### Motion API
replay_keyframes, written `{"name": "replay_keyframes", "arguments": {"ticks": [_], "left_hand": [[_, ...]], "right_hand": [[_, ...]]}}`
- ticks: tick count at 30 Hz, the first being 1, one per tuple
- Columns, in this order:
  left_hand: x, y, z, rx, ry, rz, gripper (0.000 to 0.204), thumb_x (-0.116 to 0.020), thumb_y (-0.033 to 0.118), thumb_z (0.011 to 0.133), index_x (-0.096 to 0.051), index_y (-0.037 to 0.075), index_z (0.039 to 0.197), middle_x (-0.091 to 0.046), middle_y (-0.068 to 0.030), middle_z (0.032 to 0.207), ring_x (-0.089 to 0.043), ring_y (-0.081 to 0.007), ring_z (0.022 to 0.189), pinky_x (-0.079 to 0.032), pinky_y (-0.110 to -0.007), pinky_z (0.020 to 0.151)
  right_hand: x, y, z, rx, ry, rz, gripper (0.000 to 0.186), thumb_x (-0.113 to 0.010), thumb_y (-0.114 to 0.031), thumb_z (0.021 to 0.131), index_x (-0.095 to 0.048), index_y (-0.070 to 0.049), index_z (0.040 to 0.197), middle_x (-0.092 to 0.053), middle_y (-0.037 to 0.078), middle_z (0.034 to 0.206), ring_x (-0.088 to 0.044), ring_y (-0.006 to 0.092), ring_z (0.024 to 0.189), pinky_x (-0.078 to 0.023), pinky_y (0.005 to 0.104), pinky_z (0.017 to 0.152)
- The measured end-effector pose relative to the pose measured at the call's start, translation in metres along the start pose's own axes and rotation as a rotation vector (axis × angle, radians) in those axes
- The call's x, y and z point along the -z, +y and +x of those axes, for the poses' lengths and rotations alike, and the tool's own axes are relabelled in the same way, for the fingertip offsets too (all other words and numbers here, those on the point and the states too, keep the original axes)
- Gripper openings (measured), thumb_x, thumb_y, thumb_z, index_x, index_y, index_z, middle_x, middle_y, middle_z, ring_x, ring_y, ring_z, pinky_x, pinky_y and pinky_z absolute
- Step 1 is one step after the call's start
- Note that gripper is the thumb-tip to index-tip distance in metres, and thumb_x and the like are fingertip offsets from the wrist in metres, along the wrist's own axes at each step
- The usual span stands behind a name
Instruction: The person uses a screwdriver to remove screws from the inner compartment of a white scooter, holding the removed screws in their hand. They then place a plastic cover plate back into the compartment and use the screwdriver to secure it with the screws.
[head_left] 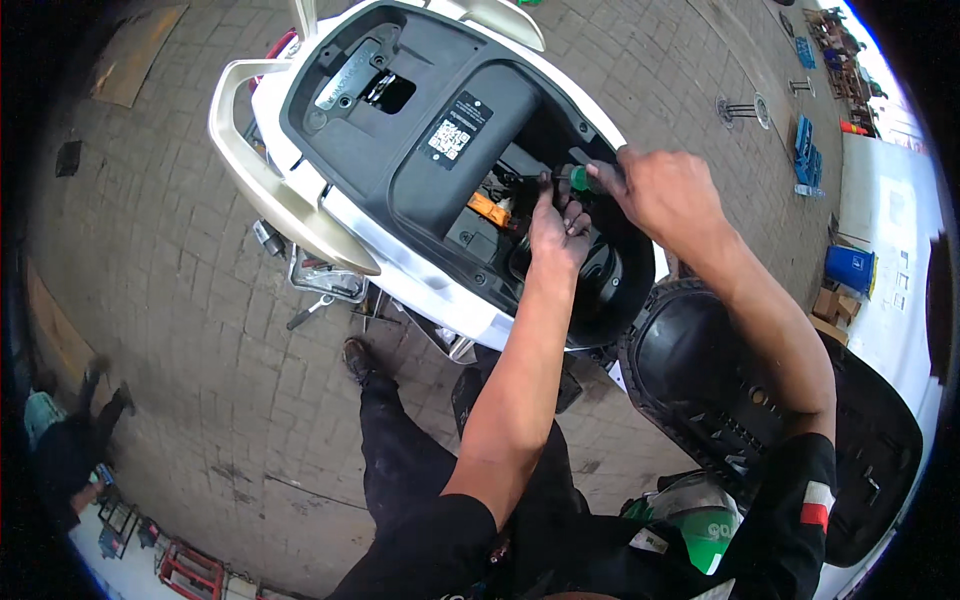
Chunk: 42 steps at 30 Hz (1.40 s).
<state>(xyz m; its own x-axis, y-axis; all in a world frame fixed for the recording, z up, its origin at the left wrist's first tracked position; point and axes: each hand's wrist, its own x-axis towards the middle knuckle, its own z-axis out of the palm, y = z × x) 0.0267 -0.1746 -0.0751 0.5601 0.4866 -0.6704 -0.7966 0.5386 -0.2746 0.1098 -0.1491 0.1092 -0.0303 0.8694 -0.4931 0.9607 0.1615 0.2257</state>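
Note:
A white scooter body (420,280) lies before me, its dark inner compartment (470,75) exposed. My left hand (562,232) reaches into the opening, fingers curled and pressed together near some wiring; what they pinch is hidden. From the right, my right hand (672,190) grips a screwdriver (579,178) with a green-and-dark handle, its thin shaft pointing toward my left fingertips. An orange part (489,209) and dark cables sit inside the opening, left of my left hand. The screwdriver's tip is hard to make out.
The black seat (690,350) is flipped open at the right. A metal tray with tools (328,280) and a ratchet (308,312) lie on the paving at left. A green helmet (700,525) is close to me. Another person (60,440) is at far left.

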Motion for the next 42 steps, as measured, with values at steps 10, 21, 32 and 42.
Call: {"name": "replay_keyframes", "arguments": {"ticks": [10,21,32,42], "left_hand": [[0.000,0.003,0.011,-0.026,0.142,0.079,0.023,-0.061,0.038,0.102,-0.064,0.016,0.093,-0.053,0.0077,0.072,-0.031,-0.0062,0.050,-0.023,-0.022,0.043],[0.011,0.014,0.025,-0.022,0.173,0.073,0.029,-0.064,0.044,0.099,-0.065,0.017,0.090,-0.059,0.0076,0.074,-0.033,-0.0068,0.048,-0.022,-0.023,0.044],[0.010,0.019,0.030,0.018,0.255,0.104,0.030,-0.061,0.042,0.100,-0.062,0.017,0.084,-0.054,0.0056,0.067,-0.030,-0.0099,0.045,-0.020,-0.023,0.041],[0.016,0.020,0.042,0.015,0.249,0.090,0.024,-0.061,0.042,0.100,-0.067,0.021,0.089,-0.066,0.0063,0.076,-0.041,-0.0081,0.049,-0.021,-0.024,0.043]], "right_hand": [[0.001,0.016,-0.005,0.115,0.124,0.117,0.042,-0.063,-0.038,0.095,-0.056,-0.003,0.116,-0.069,0.022,0.092,-0.069,0.0376,0.082,-0.055,0.0472,0.065],[0.004,0.012,0.001,0.435,0.341,0.115,0.044,-0.061,-0.044,0.096,-0.057,-0.003,0.109,-0.064,0.022,0.067,-0.067,0.0419,0.069,-0.054,0.0514,0.064],[0.016,0.002,0.014,0.393,0.175,0.029,0.041,-0.058,-0.044,0.098,-0.062,-0.004,0.109,-0.067,0.024,0.080,-0.067,0.0426,0.082,-0.053,0.0527,0.074],[0.010,0.010,0.026,0.068,-0.124,0.319,0.041,-0.063,-0.042,0.095,-0.059,-0.004,0.110,-0.068,0.024,0.083,-0.066,0.0451,0.083,-0.052,0.0551,0.077]]}}
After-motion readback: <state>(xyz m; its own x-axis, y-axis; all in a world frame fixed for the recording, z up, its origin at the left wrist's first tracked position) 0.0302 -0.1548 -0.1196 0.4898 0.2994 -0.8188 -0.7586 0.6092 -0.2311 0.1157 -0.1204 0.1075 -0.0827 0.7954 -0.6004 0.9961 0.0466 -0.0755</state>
